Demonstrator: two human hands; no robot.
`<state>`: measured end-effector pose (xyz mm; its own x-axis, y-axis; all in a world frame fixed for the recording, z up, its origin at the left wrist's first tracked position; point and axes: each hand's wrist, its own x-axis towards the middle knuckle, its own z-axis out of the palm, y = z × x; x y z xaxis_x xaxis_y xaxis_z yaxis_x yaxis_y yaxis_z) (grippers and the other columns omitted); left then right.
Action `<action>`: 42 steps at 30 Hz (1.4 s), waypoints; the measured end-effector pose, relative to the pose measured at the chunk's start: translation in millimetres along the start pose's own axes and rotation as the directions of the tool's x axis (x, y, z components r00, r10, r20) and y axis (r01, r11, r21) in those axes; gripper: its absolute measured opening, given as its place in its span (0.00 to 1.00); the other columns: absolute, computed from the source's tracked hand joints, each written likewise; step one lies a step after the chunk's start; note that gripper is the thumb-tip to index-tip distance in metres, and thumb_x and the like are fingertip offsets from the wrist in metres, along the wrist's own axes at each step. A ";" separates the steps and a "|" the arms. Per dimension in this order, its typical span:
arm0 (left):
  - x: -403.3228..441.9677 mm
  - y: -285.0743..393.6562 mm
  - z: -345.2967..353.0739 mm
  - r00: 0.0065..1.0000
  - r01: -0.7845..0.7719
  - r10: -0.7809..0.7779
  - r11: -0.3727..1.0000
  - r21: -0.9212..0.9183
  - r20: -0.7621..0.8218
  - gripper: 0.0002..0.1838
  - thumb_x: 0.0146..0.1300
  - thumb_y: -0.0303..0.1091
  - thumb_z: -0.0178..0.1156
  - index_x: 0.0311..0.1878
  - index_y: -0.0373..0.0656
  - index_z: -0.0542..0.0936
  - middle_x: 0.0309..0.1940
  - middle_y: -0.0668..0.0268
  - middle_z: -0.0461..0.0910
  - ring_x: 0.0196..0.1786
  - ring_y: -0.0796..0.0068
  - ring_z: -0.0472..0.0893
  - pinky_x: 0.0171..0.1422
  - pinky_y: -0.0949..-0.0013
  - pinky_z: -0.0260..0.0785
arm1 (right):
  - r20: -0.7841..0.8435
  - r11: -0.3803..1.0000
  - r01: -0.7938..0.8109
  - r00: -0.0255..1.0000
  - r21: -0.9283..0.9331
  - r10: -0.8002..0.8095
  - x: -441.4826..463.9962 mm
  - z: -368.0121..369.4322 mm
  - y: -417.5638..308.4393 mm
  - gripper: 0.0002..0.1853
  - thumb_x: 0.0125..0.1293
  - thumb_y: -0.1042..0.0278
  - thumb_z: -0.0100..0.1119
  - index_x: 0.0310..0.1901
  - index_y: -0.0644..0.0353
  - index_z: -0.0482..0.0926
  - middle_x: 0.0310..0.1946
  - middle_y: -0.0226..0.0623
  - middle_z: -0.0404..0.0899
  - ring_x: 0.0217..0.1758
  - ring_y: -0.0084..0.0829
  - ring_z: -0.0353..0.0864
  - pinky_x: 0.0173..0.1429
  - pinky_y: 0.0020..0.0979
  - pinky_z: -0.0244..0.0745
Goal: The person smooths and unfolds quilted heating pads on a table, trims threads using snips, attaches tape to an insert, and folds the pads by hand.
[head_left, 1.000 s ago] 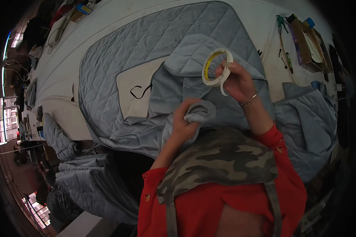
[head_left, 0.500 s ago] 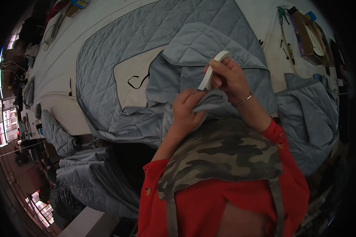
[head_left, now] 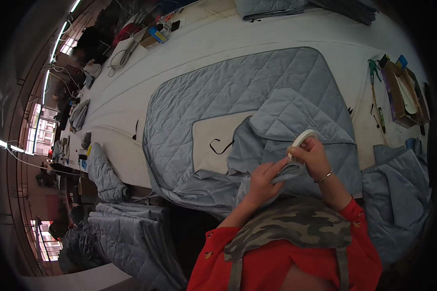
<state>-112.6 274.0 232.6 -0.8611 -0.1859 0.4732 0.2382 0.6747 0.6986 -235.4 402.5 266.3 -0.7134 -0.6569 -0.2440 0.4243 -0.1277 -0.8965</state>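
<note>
tape ring, bunched grey cloth, diamond quilting

Tape roll: lower part hidden behind the fingers of the right hand; whether the forefinger of the left hand touches it, I can't tell.
Grey cloth: partly covered by the left fingers.
Folded fabric near one o'clock: cut off at the top edge.
Carton between two and three: contents unclear to me.
Slim tools beside it: too small to name.
Clutter toward nine: small, blurred.
Red garment at six: cut off below.
</note>
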 end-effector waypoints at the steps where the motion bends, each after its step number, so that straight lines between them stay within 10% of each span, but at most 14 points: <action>1: 1.3 1.0 -1.6 1.000 -0.012 0.013 1.000 0.012 -0.010 0.33 0.36 0.26 0.64 0.54 0.48 0.74 0.25 0.62 0.73 0.28 0.60 0.74 0.32 0.64 0.65 | 0.013 1.000 0.015 1.000 -0.001 -0.015 0.6 -1.3 -0.1 0.10 0.52 0.71 0.65 0.33 0.63 0.74 0.26 0.28 0.77 0.24 0.13 0.70 0.25 0.16 0.62; 10: 2.9 -2.3 -7.2 0.994 -0.001 -0.015 0.989 -0.147 -0.107 0.21 0.41 0.23 0.63 0.44 0.42 0.79 0.23 0.62 0.72 0.24 0.67 0.71 0.28 0.71 0.63 | 0.243 0.952 0.137 0.967 -0.273 -0.070 11.1 -7.9 20.2 0.14 0.64 0.58 0.52 0.33 0.62 0.76 0.25 0.31 0.77 0.24 0.16 0.74 0.25 0.18 0.65; 12: 3.5 -7.7 -13.8 0.991 0.116 -0.128 0.965 -0.234 -0.037 0.19 0.43 0.23 0.62 0.43 0.40 0.79 0.24 0.62 0.73 0.27 0.70 0.72 0.31 0.73 0.63 | 0.276 0.955 -0.164 0.933 -0.249 0.233 3.3 -7.8 12.3 0.20 0.68 0.54 0.44 0.30 0.62 0.77 0.21 0.29 0.76 0.22 0.16 0.72 0.25 0.19 0.65; 16: 12.1 -12.5 -27.1 0.977 0.186 -0.206 0.947 -0.262 -0.053 0.14 0.48 0.23 0.61 0.41 0.38 0.78 0.24 0.65 0.73 0.30 0.75 0.73 0.34 0.75 0.62 | 0.235 0.908 -0.110 0.947 -0.404 0.219 -1.1 -18.0 9.1 0.21 0.67 0.53 0.46 0.27 0.63 0.77 0.18 0.26 0.74 0.20 0.17 0.70 0.24 0.19 0.63; 19: 20.4 -23.5 -29.3 0.903 0.300 -0.388 0.876 -0.377 -0.182 0.10 0.52 0.26 0.61 0.39 0.35 0.77 0.27 0.63 0.75 0.31 0.74 0.74 0.36 0.74 0.65 | 0.321 0.914 0.033 0.941 -0.405 0.108 -8.3 -23.3 -11.0 0.19 0.65 0.54 0.50 0.26 0.63 0.77 0.16 0.26 0.73 0.19 0.17 0.70 0.24 0.19 0.62; 21: 26.0 -33.9 -25.7 0.870 0.333 -0.435 0.864 -0.377 -0.230 0.10 0.52 0.27 0.61 0.39 0.35 0.77 0.29 0.63 0.76 0.31 0.74 0.75 0.36 0.74 0.66 | 0.634 0.613 0.504 0.773 -0.609 -0.005 -14.4 -23.6 -22.2 0.16 0.60 0.57 0.57 0.26 0.64 0.77 0.18 0.32 0.75 0.20 0.20 0.73 0.24 0.20 0.63; 22: 27.8 -41.5 -21.0 0.853 0.339 -0.456 0.854 -0.394 -0.255 0.11 0.51 0.27 0.61 0.39 0.36 0.77 0.30 0.61 0.77 0.31 0.72 0.76 0.36 0.74 0.66 | 0.610 0.630 0.465 0.792 -0.622 0.017 -20.8 -21.0 -26.3 0.16 0.60 0.57 0.57 0.26 0.64 0.77 0.18 0.32 0.75 0.20 0.20 0.73 0.24 0.20 0.63; 27: 27.2 -21.5 -8.8 0.978 0.185 -0.181 0.983 0.023 -0.102 0.15 0.43 0.27 0.63 0.39 0.42 0.77 0.29 0.61 0.75 0.30 0.61 0.76 0.33 0.67 0.68 | 0.772 0.860 0.510 0.554 -0.021 -0.310 -31.2 -4.4 -47.7 0.26 0.48 0.49 0.63 0.37 0.67 0.79 0.35 0.42 0.80 0.38 0.30 0.79 0.43 0.27 0.71; 32: 13.4 0.2 -2.6 0.984 -0.040 0.043 0.999 -0.023 0.173 0.20 0.34 0.26 0.63 0.38 0.51 0.78 0.26 0.67 0.71 0.27 0.62 0.72 0.30 0.63 0.63 | 0.560 0.886 0.443 0.702 0.139 -0.439 -14.9 9.4 -52.7 0.34 0.53 0.45 0.56 0.53 0.68 0.72 0.50 0.42 0.74 0.55 0.35 0.72 0.59 0.32 0.63; 34: 11.9 0.9 -8.7 0.973 -0.098 0.108 0.994 -0.057 0.202 0.20 0.34 0.25 0.64 0.37 0.49 0.78 0.26 0.66 0.71 0.27 0.62 0.72 0.30 0.64 0.63 | 0.601 0.866 0.476 0.740 -0.152 -0.302 -5.1 6.8 -49.8 0.39 0.58 0.35 0.46 0.54 0.69 0.70 0.58 0.50 0.66 0.63 0.35 0.65 0.62 0.33 0.60; 38: 5.6 1.7 -22.0 0.991 0.011 0.021 0.972 -0.234 0.132 0.16 0.37 0.22 0.64 0.36 0.42 0.78 0.26 0.64 0.73 0.27 0.66 0.73 0.31 0.70 0.63 | 0.334 0.871 0.231 0.939 -0.433 -0.083 31.0 -10.4 -13.3 0.22 0.70 0.57 0.39 0.54 0.65 0.71 0.58 0.33 0.68 0.52 0.20 0.68 0.56 0.25 0.64; 42: -3.7 -8.4 -25.5 0.991 0.131 -0.124 0.908 -0.397 0.043 0.12 0.43 0.21 0.63 0.34 0.38 0.77 0.27 0.64 0.75 0.28 0.72 0.74 0.33 0.74 0.63 | 0.364 0.916 0.024 0.921 -0.400 0.135 28.9 -11.2 10.4 0.22 0.69 0.55 0.39 0.50 0.65 0.74 0.48 0.33 0.75 0.44 0.19 0.71 0.50 0.24 0.66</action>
<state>-100.0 250.8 238.7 -0.9024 -0.2375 0.3596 0.2823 0.3049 0.9096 -257.8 390.5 245.8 -0.3969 -0.8934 -0.2108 0.1485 0.1641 -0.9752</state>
